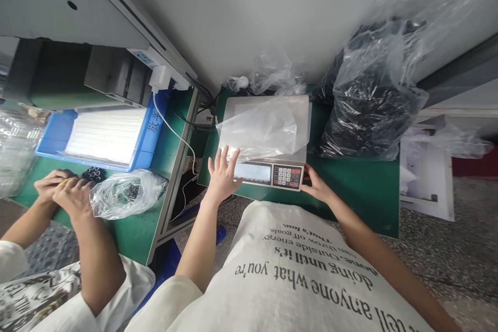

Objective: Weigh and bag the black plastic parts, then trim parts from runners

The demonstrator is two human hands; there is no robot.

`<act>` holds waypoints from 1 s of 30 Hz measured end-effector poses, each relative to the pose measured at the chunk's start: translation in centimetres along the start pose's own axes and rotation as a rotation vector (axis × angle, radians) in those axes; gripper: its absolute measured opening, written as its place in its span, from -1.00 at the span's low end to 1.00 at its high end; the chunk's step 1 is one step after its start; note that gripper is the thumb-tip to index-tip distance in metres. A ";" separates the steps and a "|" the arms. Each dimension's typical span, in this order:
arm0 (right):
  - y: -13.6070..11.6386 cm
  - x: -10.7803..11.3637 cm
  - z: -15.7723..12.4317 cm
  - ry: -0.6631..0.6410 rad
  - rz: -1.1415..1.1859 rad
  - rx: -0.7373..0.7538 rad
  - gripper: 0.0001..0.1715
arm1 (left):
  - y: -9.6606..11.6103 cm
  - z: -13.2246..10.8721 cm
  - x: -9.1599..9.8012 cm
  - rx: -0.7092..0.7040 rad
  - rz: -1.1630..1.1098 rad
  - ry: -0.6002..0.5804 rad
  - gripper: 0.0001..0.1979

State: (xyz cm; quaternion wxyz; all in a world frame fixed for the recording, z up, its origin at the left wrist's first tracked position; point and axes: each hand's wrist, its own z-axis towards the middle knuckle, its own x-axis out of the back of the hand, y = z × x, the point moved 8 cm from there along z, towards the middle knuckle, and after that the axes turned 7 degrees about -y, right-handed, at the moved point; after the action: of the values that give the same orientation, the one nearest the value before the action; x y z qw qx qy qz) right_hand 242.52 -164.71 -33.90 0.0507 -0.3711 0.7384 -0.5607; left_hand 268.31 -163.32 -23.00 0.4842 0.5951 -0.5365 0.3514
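Observation:
A digital counting scale (266, 175) stands on the green tabletop in front of me, its display and keypad facing my body. A clear plastic bag (262, 129) lies loosely across its metal pan. My left hand (222, 175) is open with fingers spread, over the scale's left front edge beside the display; its fingertips reach the near edge of the bag. At the scale's right front corner, my right hand (317, 187) rests with thumb and fingers apart against the side, next to the keypad. Neither hand has anything gripped in it.
A large clear bag of black parts (363, 98) stands right of the scale, with crumpled plastic (276, 75) behind it. At left, a co-worker's hands (66, 192) work near black tubular parts (93, 174), a plastic bag (128, 194) and a blue tray (146, 140). A white cable (175, 132) hangs between the tables.

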 end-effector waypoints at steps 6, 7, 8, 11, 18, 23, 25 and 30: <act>0.2 0.0 -0.1 0.035 -0.018 -0.030 -0.03 | -0.8 -0.2 -0.2 0.049 -0.032 -0.014 -0.29; 0.2 0.0 -0.1 0.035 -0.022 -0.032 -0.02 | -0.8 -0.2 -0.2 0.049 -0.035 -0.012 -0.29; 0.2 0.0 -0.1 0.035 -0.027 -0.037 -0.03 | -0.9 -0.2 -0.2 0.046 -0.037 -0.006 -0.28; 0.2 0.0 -0.1 0.042 -0.032 -0.036 -0.04 | -0.9 -0.2 -0.1 0.028 -0.044 0.021 -0.26; -0.2 -0.1 -0.1 0.078 -0.023 -0.064 -0.07 | -0.9 0.0 -0.2 0.009 -0.067 0.017 -0.25; -0.2 -0.2 -0.3 0.086 -0.030 -0.079 -0.15 | -0.7 0.2 -0.4 0.022 -0.067 -0.030 -0.29; -0.2 -0.3 -0.4 0.079 -0.029 -0.068 -0.17 | -0.5 0.2 -0.4 0.015 -0.079 -0.035 -0.28; -0.2 -0.2 -0.3 0.080 -0.039 -0.043 -0.18 | -0.3 0.1 -0.4 -0.004 -0.107 -0.022 -0.27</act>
State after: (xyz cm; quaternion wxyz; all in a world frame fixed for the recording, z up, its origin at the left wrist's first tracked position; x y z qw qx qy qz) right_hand 242.63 -164.35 -33.74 0.0022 -0.3636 0.7444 -0.5601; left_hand 268.51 -163.34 -23.46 0.4974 0.6260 -0.5100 0.3173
